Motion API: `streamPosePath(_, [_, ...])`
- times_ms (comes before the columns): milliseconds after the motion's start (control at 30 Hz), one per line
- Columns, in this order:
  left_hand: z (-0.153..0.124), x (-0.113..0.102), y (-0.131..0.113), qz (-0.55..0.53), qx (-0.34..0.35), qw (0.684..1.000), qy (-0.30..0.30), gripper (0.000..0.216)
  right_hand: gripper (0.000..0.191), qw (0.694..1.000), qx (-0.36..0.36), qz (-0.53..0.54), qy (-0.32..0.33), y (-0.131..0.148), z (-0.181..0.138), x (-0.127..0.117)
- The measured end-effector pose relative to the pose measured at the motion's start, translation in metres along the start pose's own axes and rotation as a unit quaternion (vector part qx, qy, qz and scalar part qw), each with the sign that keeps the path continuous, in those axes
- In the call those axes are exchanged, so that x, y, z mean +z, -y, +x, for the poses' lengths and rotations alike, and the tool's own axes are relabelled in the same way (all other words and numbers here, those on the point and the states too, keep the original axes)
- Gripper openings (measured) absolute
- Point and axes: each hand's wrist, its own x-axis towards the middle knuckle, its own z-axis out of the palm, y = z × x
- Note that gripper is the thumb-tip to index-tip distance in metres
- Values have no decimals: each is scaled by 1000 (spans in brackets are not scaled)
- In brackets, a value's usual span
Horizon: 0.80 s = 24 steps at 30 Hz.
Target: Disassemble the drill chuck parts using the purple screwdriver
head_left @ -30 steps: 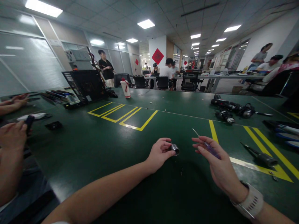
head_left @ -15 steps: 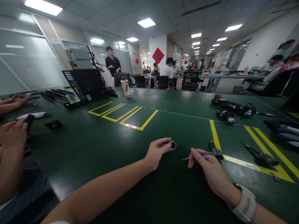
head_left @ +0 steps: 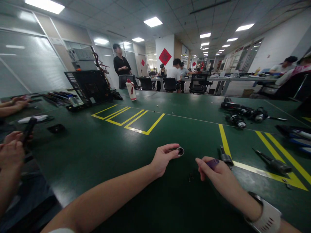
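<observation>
Pinched between the thumb and fingers of my left hand [head_left: 165, 158] is a small round metal ring [head_left: 180, 151], its open face turned towards me. My right hand [head_left: 215, 171] is closed around a screwdriver with a purple handle [head_left: 213, 163]; its thin shaft cannot be made out now. A gap of bare green tabletop lies between the two hands. Several tiny dark pieces, perhaps screws [head_left: 190, 177], lie on the table just left of my right hand. Beyond that hand stands a dark cylindrical metal part with a prong [head_left: 226, 158].
A second dark part with a long shaft [head_left: 274, 163] lies at right among yellow tape lines [head_left: 243, 168]. Black tool-like assemblies [head_left: 243, 113] sit further back. A white cup [head_left: 131, 90] stands at the far edge. At left, another person's hands [head_left: 12, 149] hold a dark object.
My right hand has turned and dropped slightly, and the screwdriver's shaft, pointing left before, no longer shows. My left hand keeps the ring almost in the same place.
</observation>
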Motion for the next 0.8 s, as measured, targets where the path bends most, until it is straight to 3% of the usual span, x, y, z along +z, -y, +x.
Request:
streamPosePath(167, [0, 2, 1, 18, 3, 1000, -24, 33, 31, 987, -143, -68, -21, -7, -5, 11])
streamPosePath(367, [1, -2, 5, 31, 26, 999, -3, 27, 15, 960, -258, -104, -17, -13, -12, 14])
streamPosePath(800, [-1, -1, 9, 73, 58, 996, 18, 24, 17, 954, -261, -149, -13, -17, -9, 17])
